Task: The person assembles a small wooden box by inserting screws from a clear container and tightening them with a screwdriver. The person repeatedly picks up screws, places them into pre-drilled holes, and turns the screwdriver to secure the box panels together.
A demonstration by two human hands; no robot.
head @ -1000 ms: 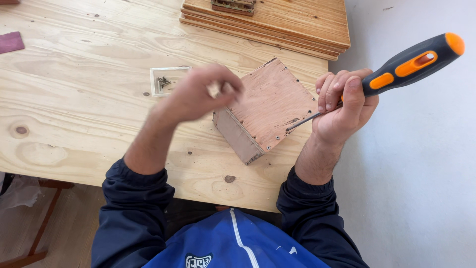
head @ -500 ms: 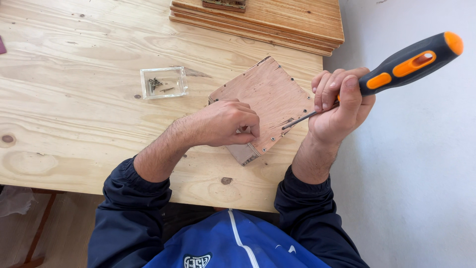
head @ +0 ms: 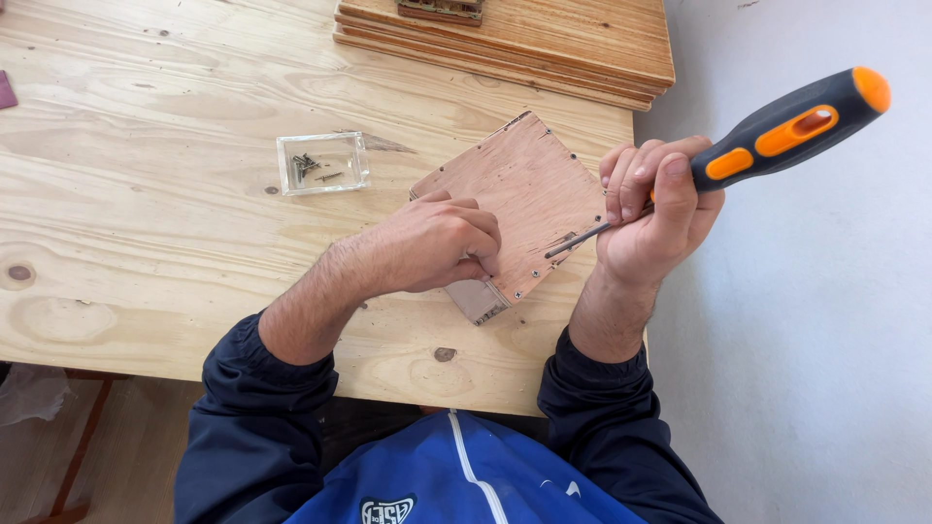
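Note:
A small plywood box (head: 519, 189) lies on the pale wooden table (head: 146, 243), near its right edge. My left hand (head: 437, 243) rests on the box's near corner with fingers curled, pinching at its top face; whether it holds a screw I cannot tell. My right hand (head: 650, 209) grips a screwdriver (head: 777, 131) with a black and orange handle. The metal shaft slants down to the left, and its tip touches the box top close to my left fingertips.
A clear square plastic dish (head: 322, 163) with several small screws sits left of the box. A stack of plywood boards (head: 524, 44) lies at the table's far side. The table's right edge drops to a grey floor (head: 806, 340).
My left hand came from above the screw dish to the box's near corner and settled there. The right hand and screwdriver have barely moved.

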